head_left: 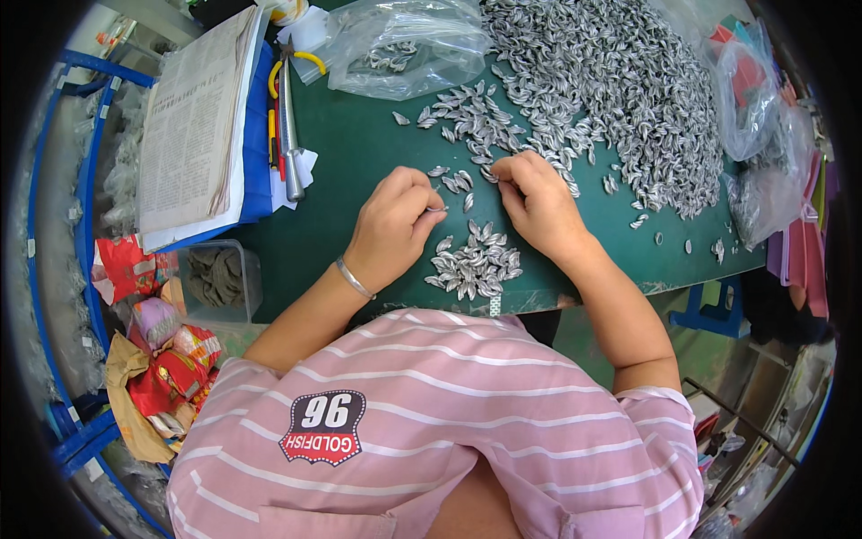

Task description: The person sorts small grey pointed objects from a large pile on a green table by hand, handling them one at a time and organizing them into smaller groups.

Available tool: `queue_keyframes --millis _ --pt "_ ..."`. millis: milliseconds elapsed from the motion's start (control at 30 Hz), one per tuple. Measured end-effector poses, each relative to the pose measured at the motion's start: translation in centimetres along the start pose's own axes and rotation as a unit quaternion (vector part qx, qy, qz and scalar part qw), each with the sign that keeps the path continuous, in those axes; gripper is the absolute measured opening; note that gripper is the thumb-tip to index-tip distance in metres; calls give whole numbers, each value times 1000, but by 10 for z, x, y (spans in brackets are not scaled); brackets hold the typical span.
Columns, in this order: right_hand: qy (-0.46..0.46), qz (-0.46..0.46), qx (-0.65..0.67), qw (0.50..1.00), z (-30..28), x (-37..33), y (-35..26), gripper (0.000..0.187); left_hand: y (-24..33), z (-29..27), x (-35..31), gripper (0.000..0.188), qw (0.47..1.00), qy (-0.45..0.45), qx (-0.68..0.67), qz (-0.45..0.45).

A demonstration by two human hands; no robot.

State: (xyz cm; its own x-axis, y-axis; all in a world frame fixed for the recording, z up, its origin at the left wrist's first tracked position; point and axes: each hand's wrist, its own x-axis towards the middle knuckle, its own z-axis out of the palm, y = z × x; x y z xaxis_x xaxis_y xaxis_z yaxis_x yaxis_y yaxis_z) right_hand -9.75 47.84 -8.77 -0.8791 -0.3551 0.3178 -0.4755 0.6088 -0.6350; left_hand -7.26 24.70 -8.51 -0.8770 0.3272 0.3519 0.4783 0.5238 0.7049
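Silver twisted leaf-shaped metal pieces are spread over a green tabletop (341, 166). My left hand (393, 223), with a bangle on its wrist, is closed in a pinch, and the edge of a small silver piece (437, 209) shows at its fingertips. My right hand (541, 208) is curled, thumb and forefinger close together at a leaf-shaped piece (488, 173) by the near edge of a loose cluster (471, 117). A few single pieces (458, 181) lie between my hands. Nearer to me sits a small pile (476, 260) of the same pieces.
A large heap (620, 90) covers the far right, beside plastic bags (768, 171). A clear bag (409, 49) lies at the back. On the left are newspapers (193, 126), yellow-handled pliers (287, 67), a metal tapered rod (289, 135) and a plastic tub (251, 278).
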Motion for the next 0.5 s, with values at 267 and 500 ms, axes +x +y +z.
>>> queue_keyframes --millis 267,500 --pt "39 7 51 998 -3 -3 -1 18 16 8 -5 19 999 -30 -27 31" --pt "0 -27 -16 1000 1 4 -1 20 -1 17 25 18 995 -11 87 37"
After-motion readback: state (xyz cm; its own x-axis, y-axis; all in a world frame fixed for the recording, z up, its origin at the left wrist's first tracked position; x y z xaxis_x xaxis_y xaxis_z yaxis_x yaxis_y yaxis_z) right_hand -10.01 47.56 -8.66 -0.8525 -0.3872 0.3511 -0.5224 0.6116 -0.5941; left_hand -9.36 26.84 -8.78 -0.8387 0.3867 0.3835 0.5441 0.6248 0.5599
